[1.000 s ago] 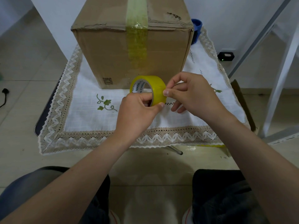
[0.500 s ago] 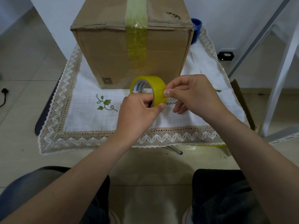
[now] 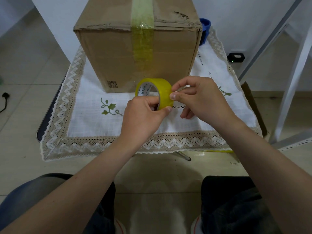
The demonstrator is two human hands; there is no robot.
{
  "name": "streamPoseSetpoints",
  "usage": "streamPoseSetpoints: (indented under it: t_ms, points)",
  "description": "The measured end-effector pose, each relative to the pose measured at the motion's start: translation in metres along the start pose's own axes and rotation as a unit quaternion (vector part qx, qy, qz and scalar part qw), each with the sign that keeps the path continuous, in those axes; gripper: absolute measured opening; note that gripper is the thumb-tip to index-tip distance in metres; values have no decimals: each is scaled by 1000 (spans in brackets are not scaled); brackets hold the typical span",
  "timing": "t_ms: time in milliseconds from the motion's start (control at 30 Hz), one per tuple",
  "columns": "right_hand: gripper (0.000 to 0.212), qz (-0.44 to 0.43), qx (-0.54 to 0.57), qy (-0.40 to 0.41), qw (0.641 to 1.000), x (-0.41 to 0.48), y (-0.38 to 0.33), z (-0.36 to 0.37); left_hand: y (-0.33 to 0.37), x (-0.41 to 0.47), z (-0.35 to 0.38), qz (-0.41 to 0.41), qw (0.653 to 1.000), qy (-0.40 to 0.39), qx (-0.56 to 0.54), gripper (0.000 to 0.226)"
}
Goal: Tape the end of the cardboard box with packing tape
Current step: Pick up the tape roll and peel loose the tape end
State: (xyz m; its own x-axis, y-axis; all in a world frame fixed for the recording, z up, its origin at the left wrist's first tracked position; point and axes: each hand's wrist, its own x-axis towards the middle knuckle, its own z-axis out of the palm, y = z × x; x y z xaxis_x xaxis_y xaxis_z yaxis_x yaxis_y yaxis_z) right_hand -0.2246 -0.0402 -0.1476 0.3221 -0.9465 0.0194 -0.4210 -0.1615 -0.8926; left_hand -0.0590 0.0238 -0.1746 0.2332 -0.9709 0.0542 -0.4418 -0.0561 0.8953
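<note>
Before the cardboard box (image 3: 135, 53), my left hand (image 3: 143, 115) grips the tape roll (image 3: 156, 92); my right hand (image 3: 199, 97) pinches its edge; no new strip is applied yet

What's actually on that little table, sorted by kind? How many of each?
Cardboard box: 1
Roll of yellow tape: 1, held in the left hand with the right hand pinching its edge
Blue object behind the box, mostly hidden: 1
White tablecloth: 1
Total: 4
</note>
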Motion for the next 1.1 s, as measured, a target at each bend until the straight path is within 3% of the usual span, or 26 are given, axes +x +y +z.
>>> streamPoseSetpoints:
  t_ms: [500, 633, 900, 1100]
  points:
    - [7, -9, -9, -17, 1000, -2, 3, -1, -3, 1, 2, 11, 1000, -5, 16, 3]
    - [18, -24, -5, 2, 1000, -1, -1, -2, -3, 4, 0, 4, 1000, -10, -20, 6]
    - [6, -30, -28, 37, 998, 1, 0, 2, -2, 4, -1, 4, 999, -9, -42, 3]
    - [10, -31, -42, 39, 998, 3, 2, -3, 0, 4, -1, 0, 999, -7, -34, 4]
